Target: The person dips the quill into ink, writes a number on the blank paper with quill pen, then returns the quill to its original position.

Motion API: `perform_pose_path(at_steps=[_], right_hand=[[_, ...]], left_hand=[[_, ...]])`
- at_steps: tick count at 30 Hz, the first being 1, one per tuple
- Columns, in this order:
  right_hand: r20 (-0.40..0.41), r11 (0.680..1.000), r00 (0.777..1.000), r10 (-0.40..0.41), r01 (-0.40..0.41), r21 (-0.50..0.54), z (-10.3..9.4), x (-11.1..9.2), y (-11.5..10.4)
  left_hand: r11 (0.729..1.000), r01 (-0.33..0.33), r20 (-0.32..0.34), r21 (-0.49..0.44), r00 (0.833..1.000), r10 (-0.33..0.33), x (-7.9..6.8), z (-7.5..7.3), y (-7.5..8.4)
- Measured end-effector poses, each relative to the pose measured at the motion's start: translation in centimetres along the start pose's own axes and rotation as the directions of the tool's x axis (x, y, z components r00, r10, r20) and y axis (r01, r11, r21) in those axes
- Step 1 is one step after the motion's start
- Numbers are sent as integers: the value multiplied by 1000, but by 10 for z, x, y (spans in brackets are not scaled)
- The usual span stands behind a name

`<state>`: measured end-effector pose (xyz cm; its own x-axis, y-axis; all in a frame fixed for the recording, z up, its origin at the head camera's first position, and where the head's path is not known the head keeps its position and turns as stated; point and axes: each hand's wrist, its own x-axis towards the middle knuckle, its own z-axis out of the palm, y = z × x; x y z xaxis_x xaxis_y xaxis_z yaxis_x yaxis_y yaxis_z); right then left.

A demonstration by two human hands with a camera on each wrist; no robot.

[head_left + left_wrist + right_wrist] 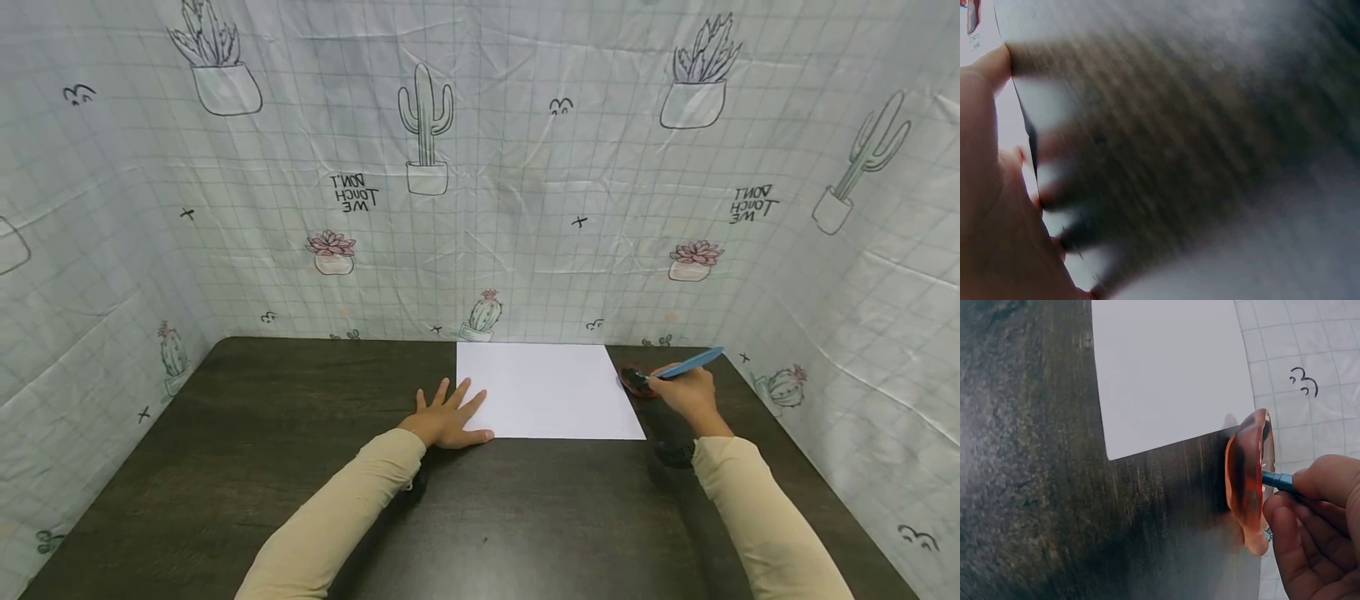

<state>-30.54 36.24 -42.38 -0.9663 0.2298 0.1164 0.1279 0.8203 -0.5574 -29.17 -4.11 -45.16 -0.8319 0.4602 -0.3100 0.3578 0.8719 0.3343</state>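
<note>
The blue brush-like tool [692, 362], pinched by the right hand [693, 397], is best dipped lightly in the orange dish [1247, 478] just beyond that grip. White paper [543, 392], to its left, is steadied by the spread left hand [448, 421].

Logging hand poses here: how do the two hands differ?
The left hand is splayed; the right hand pinches a blue tool. The left hand rests at the left edge of the white sheet; the right hand is beyond its right edge. Both extend from beige sleeves.
</note>
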Motion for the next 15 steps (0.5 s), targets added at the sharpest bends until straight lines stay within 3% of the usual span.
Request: perform_pose_path(at_steps=[4,15], right_hand=[[-25,999,999,36,-36,-7,0,-1,4],[31,999,999,-28,29,-35,0,-2,2]], left_hand=[[1000,-10,-9,15,1000,10,-5,-4,6],[1000,-8,-15,12,1000,8,-9,-6,6]])
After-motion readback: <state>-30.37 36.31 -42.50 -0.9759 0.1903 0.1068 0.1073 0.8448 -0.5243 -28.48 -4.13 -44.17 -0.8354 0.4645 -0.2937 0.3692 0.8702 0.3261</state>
